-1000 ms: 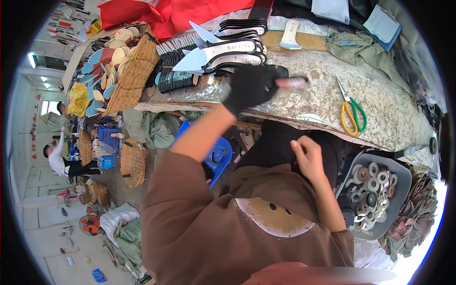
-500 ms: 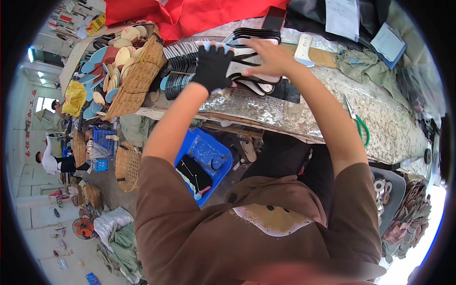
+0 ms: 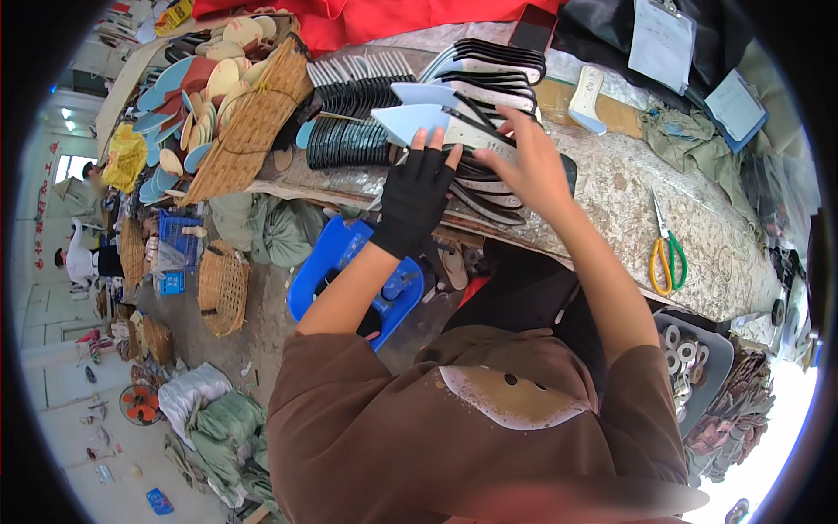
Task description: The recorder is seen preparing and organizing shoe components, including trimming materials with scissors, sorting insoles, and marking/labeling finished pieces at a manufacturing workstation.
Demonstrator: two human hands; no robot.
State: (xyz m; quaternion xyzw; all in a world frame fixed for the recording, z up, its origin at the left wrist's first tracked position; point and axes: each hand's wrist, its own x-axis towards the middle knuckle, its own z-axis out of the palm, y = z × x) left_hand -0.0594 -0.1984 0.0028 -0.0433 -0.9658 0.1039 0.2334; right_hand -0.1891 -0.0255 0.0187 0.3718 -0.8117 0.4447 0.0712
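Note:
A pile of shoe insoles [image 3: 476, 133], white with black edges and light blue pointed ends, lies before me on the workbench. My left hand [image 3: 415, 192], in a black fingerless glove, is closed at the near edge of a tilted insole beside its light blue end [image 3: 397, 122]. Part of its grip is hidden. My bare right hand [image 3: 534, 170] is spread over the same pile, thumb and forefinger apart, with fingertips at the black edges. Left of the pile stand rows of black-edged pieces [image 3: 349, 144]. Farther back is a fanned stack of black-edged insoles [image 3: 502, 57].
Scissors [image 3: 668, 253] with yellow and green handles lie on the workbench [image 3: 611, 210] at right. A single white insole [image 3: 587, 96] and a phone [image 3: 532, 28] are at the back. A woven basket panel [image 3: 249, 122] borders loose soles. A blue bin [image 3: 301, 279] stands below.
My view has shifted, and both hands now appear lower and farther right. The light blue ends are now uncovered, and my left hand has come nearer the pile's front. The scissors' yellow handle now shows.

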